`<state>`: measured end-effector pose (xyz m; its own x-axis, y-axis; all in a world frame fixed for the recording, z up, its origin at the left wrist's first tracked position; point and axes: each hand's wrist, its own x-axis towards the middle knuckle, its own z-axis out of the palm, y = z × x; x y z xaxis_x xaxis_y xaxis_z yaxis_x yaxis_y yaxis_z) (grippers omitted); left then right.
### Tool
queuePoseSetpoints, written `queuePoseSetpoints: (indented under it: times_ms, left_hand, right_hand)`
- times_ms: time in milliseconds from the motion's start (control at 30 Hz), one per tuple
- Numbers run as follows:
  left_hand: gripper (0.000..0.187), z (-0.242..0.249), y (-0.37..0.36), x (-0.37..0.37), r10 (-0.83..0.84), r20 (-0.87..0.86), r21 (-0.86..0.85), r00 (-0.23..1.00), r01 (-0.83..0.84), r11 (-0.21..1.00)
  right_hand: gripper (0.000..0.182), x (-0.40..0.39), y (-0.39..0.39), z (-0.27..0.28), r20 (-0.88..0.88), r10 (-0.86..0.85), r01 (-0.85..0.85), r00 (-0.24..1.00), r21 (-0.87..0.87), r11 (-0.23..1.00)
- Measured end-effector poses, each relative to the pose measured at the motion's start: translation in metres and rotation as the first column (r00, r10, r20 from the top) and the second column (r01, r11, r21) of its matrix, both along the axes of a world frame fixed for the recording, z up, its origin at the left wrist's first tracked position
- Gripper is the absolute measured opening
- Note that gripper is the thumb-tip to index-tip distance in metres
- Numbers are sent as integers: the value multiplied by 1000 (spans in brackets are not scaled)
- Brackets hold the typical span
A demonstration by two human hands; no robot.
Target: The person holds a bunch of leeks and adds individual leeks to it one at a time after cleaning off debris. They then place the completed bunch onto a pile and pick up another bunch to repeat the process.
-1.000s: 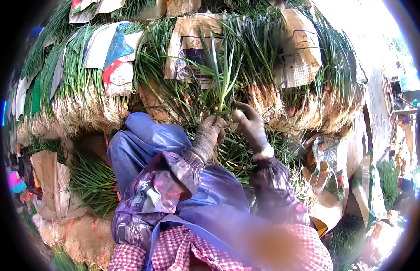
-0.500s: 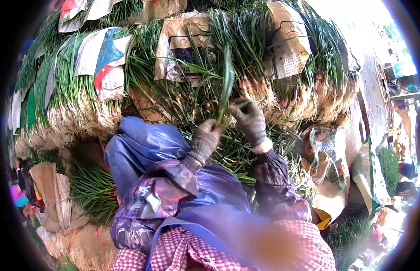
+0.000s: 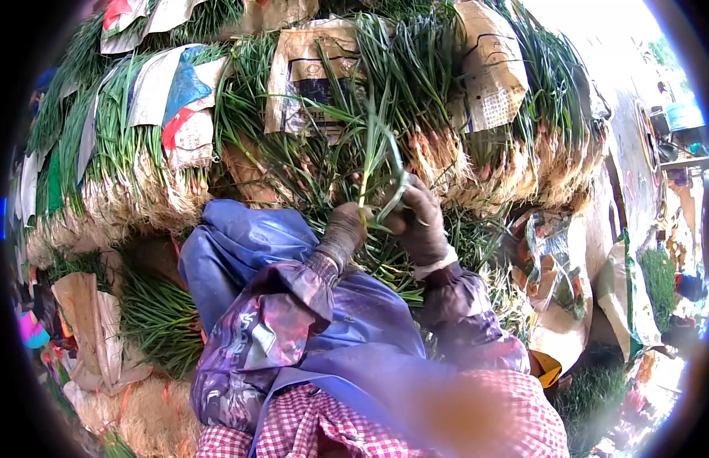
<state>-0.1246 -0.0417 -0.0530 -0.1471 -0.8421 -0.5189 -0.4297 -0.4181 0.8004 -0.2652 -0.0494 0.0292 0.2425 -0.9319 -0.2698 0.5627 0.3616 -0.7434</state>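
Note:
My left hand (image 3: 345,233), in a grey-brown work glove, is closed around the lower part of a leafy green onion (image 3: 370,156) that stands upright with its leaves pointing away from me. Just to the right, my gloved right hand (image 3: 422,217) has its fingers curled in on a long leaf (image 3: 401,172) that bows out from the plant. Its fingertips are partly hidden and slightly blurred. Loose green leaves (image 3: 400,256) lie in a heap beneath both hands, above my blue apron (image 3: 370,313).
Stacked bunches of green onions with pale roots (image 3: 438,156) rise in front of me, partly covered by sack pieces (image 3: 492,65). More bunches (image 3: 160,179) stand at the left. A leafy bundle (image 3: 160,324) lies by my left knee, and plastic sacks (image 3: 625,298) are on the right.
My right hand has turned and lowered slightly, and a leaf now bends toward it, away from the stalk. My left hand stays on the plant, nearly in place.

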Motion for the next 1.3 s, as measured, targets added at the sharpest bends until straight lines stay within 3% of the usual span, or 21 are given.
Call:
queuePoseSetpoints:
  times_ms: [67, 100, 133, 167, 233, 267, 300, 467, 533, 633, 667, 767, 833, 933, 1000, 1067, 1133, 1200, 1233, 1267, 1300]
  left_hand:
    - [19, 29, 4, 7, 528, -527, 247, 666, -475, 845]
    - [19, 40, 6, 3, 494, -625, 120, 605, -551, 826]
    - [21, 29, 5, 2, 384, -739, -15, 553, -584, 812]
    - [21, 28, 4, 1, 362, -787, -37, 500, -624, 781]
    - [20, 27, 2, 0, 329, -833, -69, 445, -673, 736]
    - [18, 31, 3, 3, 321, -861, -1, 394, -633, 775]
    - [19, 30, 1, 5, 353, -823, 27, 445, -590, 807]
    - [36, 16, 1, 20, 413, -823, 305, 391, -310, 901]
    - [39, 20, 2, 18, 421, -730, 212, 539, -407, 888]
    - [33, 13, -2, 4, 532, -664, 286, 526, -478, 830]
    - [24, 19, -1, 9, 532, -689, 368, 492, -395, 842]
    - [12, 17, 3, 14, 574, -595, 360, 562, -452, 816]
    - [10, 22, 3, 7, 533, -485, 281, 693, -453, 846]
    - [9, 17, 4, 2, 555, -392, 223, 734, -509, 831]
    - [7, 5, 2, 6, 521, -442, 192, 730, -490, 850]
    - [8, -4, -1, 6, 511, -480, 214, 713, -470, 856]
    - [11, -10, 3, 9, 539, -541, 303, 646, -448, 841]
    - [11, 20, 10, 19, 592, -596, 368, 543, -471, 802]
    - [18, 26, 12, 26, 551, -622, 363, 556, -418, 833]
    - [22, 33, 11, 21, 612, -568, 387, 551, -478, 789]
    - [22, 32, 11, 21, 595, -581, 383, 555, -459, 802]
  right_hand:
    - [12, -34, -7, -29, -66, 187, -186, 980, 23, 982]
    - [15, -55, -11, -50, -322, 413, -376, 852, 171, 911]
    - [18, -69, -14, -68, -508, 611, -492, 607, 363, 791]
    - [23, -72, -24, -79, -781, 601, -563, -171, 578, 591]
    - [34, -60, -39, -44, -713, 179, -421, -678, 576, 701]
    - [43, -56, -50, -42, -903, 78, -341, -423, 238, 910]
    - [48, -51, -65, -45, -893, -185, -299, -411, -60, 952]
    - [19, -34, -102, -58, -904, -351, -418, -243, -229, 879]
    - [13, -12, -66, -39, -820, -569, -453, 59, -530, 717]
    - [8, 13, -8, -7, -889, -432, -766, 154, -383, 516]
    - [22, 11, -1, -19, -794, -515, -757, 322, -543, 363]
    - [34, 6, -1, -20, -653, -111, -139, 749, -319, 937]
    - [32, -1, -27, -55, -880, -127, -285, 457, -280, 917]
    - [26, 15, -35, -52, -916, 64, -387, 397, -104, 916]
    - [23, 20, -33, -62, -863, -36, -262, 504, -193, 946]
    - [18, 20, -27, -85, -884, -233, -107, 406, -299, 948]
    - [18, -18, -40, -111, -662, -431, 429, 614, -178, 886]
    - [24, -84, -46, -158, -943, -39, 141, 332, 9, 990]
    - [30, -86, -40, -152, -926, 366, -240, -95, 378, 894]
    - [37, -90, -31, -137, -630, 492, -365, -601, 764, 532]
    - [47, -83, -18, -108, -449, 638, -435, -626, 880, 191]
